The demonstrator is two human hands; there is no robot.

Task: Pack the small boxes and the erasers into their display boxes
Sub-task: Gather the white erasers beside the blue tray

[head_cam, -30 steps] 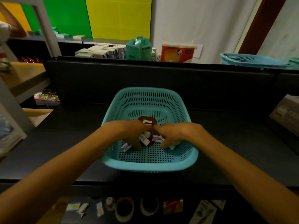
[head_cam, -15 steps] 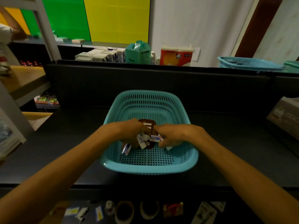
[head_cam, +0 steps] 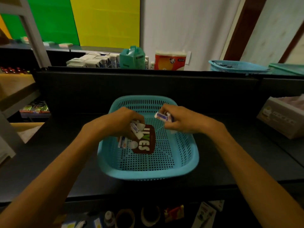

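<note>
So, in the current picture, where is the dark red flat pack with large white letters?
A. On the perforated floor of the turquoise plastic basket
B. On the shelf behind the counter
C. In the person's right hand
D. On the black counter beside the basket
A: the dark red flat pack lies on the perforated floor of the turquoise plastic basket, below the left hand, while the right hand grips only small white erasers.

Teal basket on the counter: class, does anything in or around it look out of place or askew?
Erasers lie loose and askew in the teal basket, not yet packed. The brown display box lies flat on the basket floor. Both hands, left and right, grip erasers.
</note>
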